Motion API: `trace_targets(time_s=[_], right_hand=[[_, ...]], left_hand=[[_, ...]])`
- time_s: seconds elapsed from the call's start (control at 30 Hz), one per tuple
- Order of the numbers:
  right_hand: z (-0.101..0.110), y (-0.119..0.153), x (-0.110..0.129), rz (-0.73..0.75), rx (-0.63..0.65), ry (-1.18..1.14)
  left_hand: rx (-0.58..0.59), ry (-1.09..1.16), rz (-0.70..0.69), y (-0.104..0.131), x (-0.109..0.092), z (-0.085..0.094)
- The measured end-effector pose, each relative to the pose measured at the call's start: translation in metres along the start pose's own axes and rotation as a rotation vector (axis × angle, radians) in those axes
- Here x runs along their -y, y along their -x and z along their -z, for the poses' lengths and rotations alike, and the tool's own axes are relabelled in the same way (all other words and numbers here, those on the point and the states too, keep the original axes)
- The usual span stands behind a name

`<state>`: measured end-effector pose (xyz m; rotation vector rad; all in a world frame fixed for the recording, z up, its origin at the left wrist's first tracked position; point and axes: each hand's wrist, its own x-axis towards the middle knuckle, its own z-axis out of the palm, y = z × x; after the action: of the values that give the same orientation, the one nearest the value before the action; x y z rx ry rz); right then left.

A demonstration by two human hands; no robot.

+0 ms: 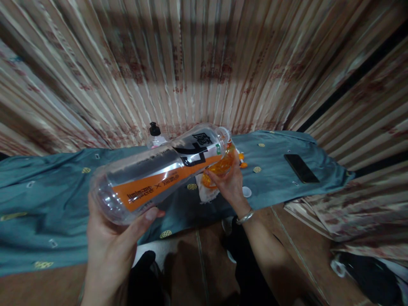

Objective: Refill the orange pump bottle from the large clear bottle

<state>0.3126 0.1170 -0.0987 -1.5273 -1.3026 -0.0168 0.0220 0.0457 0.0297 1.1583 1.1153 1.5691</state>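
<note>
My left hand (117,238) is wrapped round the base of a large clear bottle (156,170) with an orange and black label. The bottle is tilted, its neck pointing right and up. At its mouth is a smaller container with orange liquid (219,165), gripped by my right hand (229,180), which wears a silver bangle. The bottle's neck overlaps the top of this container; whether they touch I cannot tell. Under the container lies a whitish cloth (208,191), partly hidden. A white cap (246,191) rests just right of my right wrist.
A blue-green cloth (57,187) covers the long narrow table. A black-topped pump bottle (155,134) stands behind the large bottle. Small orange objects (242,161) lie behind my right hand. A dark phone (301,168) is at the right. Pleated curtains (197,63) hang behind.
</note>
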Motion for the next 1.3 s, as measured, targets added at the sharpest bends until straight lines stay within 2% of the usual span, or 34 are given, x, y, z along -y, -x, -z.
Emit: trace_targets(time_s=[0.87,1.07,1.3], right_hand=[[0.000,-0.001,0.001,-0.031,0.011,-0.020],[-0.001,0.000,-0.002,-0.033,0.016,-0.009],[-0.002,0.000,-0.001,-0.032,0.000,-0.028]], left_hand=[[-0.016,0.008,0.015,0.001,-0.003,-0.002],[-0.120,0.017,0.044,0.002,-0.012,-0.016],[-0.071,-0.018,0.036,0.002,-0.012,-0.015]])
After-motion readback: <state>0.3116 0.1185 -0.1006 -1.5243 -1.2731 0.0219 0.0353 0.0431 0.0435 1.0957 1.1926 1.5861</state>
